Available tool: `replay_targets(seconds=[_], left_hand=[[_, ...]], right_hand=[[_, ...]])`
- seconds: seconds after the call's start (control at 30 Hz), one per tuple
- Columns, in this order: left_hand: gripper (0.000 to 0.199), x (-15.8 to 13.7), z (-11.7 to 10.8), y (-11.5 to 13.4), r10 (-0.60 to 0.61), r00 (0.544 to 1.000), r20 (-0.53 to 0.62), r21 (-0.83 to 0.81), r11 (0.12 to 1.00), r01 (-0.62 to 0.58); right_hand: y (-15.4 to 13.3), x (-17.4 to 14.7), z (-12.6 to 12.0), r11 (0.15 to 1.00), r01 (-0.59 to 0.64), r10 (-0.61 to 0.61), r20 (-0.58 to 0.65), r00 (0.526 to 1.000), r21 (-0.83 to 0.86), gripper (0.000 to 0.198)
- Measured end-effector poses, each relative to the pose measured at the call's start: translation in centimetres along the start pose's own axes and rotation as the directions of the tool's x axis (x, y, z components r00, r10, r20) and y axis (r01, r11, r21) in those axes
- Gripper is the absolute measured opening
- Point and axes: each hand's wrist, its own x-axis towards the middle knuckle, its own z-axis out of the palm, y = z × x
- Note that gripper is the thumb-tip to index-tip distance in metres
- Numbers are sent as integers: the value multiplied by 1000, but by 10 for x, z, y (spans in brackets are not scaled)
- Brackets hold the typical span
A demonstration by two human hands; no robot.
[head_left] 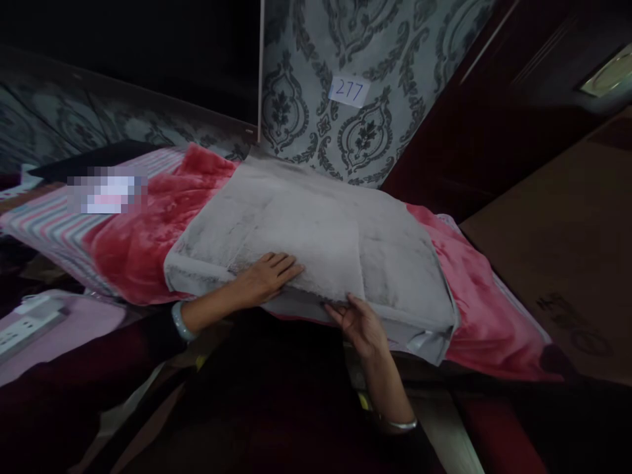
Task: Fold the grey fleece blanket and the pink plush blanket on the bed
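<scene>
A grey plush cloth (311,230), with a fold line across it, lies spread over a red blanket. My left hand (266,278) rests flat on its near left part, palm down and fingers stretched out. At the cloth's near edge is my right hand (363,326), palm turned partly up, its fingertips around the furry edge. Part of the grip is hidden by the cloth. A pale underside hangs below that edge between my hands.
The red blanket (153,230) shows on both sides, over a striped cover (44,220). A screen (148,52) stands behind left, and a cardboard box (557,263) at right. A power strip (29,326) lies on a pink surface at left. A numbered paper (349,91) is on the wall.
</scene>
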Motion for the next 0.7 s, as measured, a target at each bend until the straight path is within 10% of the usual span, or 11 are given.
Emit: replay_targets(seconds=[0.37,0.7], left_hand=[[37,19,-12,-9,46,968,-246,-38,998,-57],[33,46,-54,-20,-180,886,-427,-243,967,80]], right_hand=[[10,-17,3,994,-73,87,187,979,-77,30],[4,-5,39,972,114,-25,394,919,-205,98]])
